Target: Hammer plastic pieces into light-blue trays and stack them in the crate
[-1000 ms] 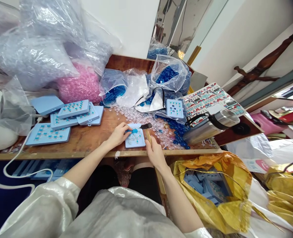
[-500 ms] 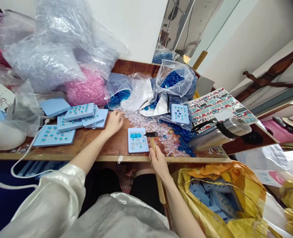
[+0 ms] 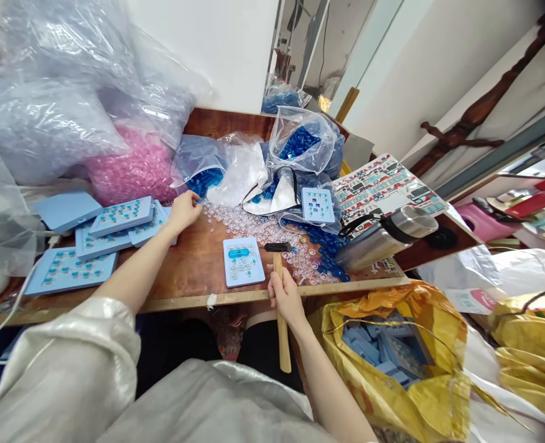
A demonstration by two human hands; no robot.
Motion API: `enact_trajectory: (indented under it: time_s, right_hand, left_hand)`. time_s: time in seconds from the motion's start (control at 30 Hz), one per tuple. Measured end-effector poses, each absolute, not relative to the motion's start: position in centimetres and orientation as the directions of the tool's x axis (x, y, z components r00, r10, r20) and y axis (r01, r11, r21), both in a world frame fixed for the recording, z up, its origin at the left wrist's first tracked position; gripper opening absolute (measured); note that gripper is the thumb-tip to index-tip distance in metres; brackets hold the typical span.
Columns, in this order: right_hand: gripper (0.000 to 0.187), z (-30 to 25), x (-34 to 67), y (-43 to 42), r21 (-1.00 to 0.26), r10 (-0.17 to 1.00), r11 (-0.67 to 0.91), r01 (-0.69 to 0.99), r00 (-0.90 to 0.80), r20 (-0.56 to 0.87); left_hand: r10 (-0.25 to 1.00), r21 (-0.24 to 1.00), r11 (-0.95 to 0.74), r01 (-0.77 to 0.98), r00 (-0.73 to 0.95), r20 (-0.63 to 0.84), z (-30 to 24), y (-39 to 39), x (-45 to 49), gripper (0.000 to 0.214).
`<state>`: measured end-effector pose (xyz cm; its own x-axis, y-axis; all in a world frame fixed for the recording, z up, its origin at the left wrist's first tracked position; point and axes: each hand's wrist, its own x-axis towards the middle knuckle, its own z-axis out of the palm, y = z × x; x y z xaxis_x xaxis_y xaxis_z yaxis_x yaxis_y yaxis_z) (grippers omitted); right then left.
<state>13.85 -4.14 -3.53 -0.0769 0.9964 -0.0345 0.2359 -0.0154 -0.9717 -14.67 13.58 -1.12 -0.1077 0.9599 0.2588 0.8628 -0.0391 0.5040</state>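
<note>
Grasping a black-headed hammer with a pale wooden handle [image 3: 278, 263] in the right hand [image 3: 285, 296], fingers wrapped around the handle below the head, probably for close control. Stretched forward with the left hand [image 3: 186, 209], fingers bent down beside scattered clear plastic beads [image 3: 239, 220] and a stack of light-blue plastic panels [image 3: 122, 215]; cannot tell whether pinching anything. Flat between the hands, near the front edge of the brown wooden worktop [image 3: 196, 267]: a square light-blue plastic panel [image 3: 254, 247] dotted with small blue and clear pieces, with an oblong translucent blue piece [image 3: 238, 253] across its upper part; touching neither hand, likely so placed for easy reach from both sides. Ahead of the right hand, loose dark-blue plastic beads [image 3: 330, 243], presumably spread out for picking singly. Farther ahead, a clear plastic bag of blue pieces [image 3: 302, 141], open-mouthed, perhaps for ready access. Below and right of the right hand, a gaping yellow plastic sack [image 3: 341, 344] with more light-blue pieces inside. No brand legible on the silver metal flask [image 3: 367, 246], no words readable on the colourful printed sheet [image 3: 395, 191] beyond, and only blurred marks on the white-and-pink wrapper [image 3: 475, 304] farther right.
</note>
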Motion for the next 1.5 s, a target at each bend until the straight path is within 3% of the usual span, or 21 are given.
enact_trajectory:
  time_s: [0.07, 0.13, 0.2, 0.33, 0.67, 0.9, 1.1, 1.3, 1.5]
  right_hand:
    - [0.037, -3.6, 13.9, -4.2, -0.97, 0.996, -0.015, 0.241, -0.085, -0.037]
    - [0.037, -3.6, 14.0, -4.2, -0.969, 0.995, -0.015, 0.248, -0.093, -0.04]
    - [0.036, -3.6, 13.9, -4.3, -0.965, 0.994, -0.011, 0.262, -0.1, -0.038]
    - [0.035, -3.5, 13.8, -4.4, -0.959, 0.995, 0.0, 0.283, -0.096, -0.028]
    - [0.034, -3.7, 13.7, -4.6, -0.947, 0.997, 0.0, 0.321, -0.07, -0.024]
    - [0.034, -3.6, 13.6, -4.6, -0.952, 0.997, 0.007, 0.307, -0.073, -0.017]
    - [0.035, -3.6, 13.5, -4.7, -0.958, 0.998, -0.001, 0.288, -0.062, -0.019]
    - [0.035, -3.6, 13.6, -4.7, -0.952, 0.998, 0.004, 0.307, -0.06, -0.015]
    - [0.035, -3.4, 13.6, -4.7, -0.957, 0.998, 0.009, 0.29, -0.066, -0.011]
  left_hand:
    - [0.989, 0.686, -0.08, 0.723, -0.027, 0.143, -1.8, 10.1, -14.2, 0.03]
    - [0.996, 0.768, -0.06, 0.638, 0.089, 0.004, -2.5, 6.7, -13.8, 0.03]
    - [0.989, 0.713, -0.108, 0.693, 0.145, 0.009, -3.2, 4.0, -13.8, 0.026]
    - [0.951, 0.462, -0.296, 0.836, 0.21, 0.229, -4.1, 2.2, -14.4, 0.015]
    - [0.906, 0.288, -0.294, 0.911, 0.17, 0.388, -5.2, 3.7, -14.3, 0.012]
    - [0.911, 0.37, -0.353, 0.859, 0.225, 0.345, -5.0, 3.4, -14.0, 0.017]
    - [0.91, 0.302, -0.328, 0.895, 0.215, 0.354, -4.6, 2.6, -13.4, 0.025]
    - [0.94, 0.226, -0.19, 0.955, 0.11, 0.324, -4.3, 2.1, -13.2, 0.026]
    - [0.892, 0.31, -0.354, 0.882, 0.22, 0.394, -4.9, 1.8, -13.7, 0.019]
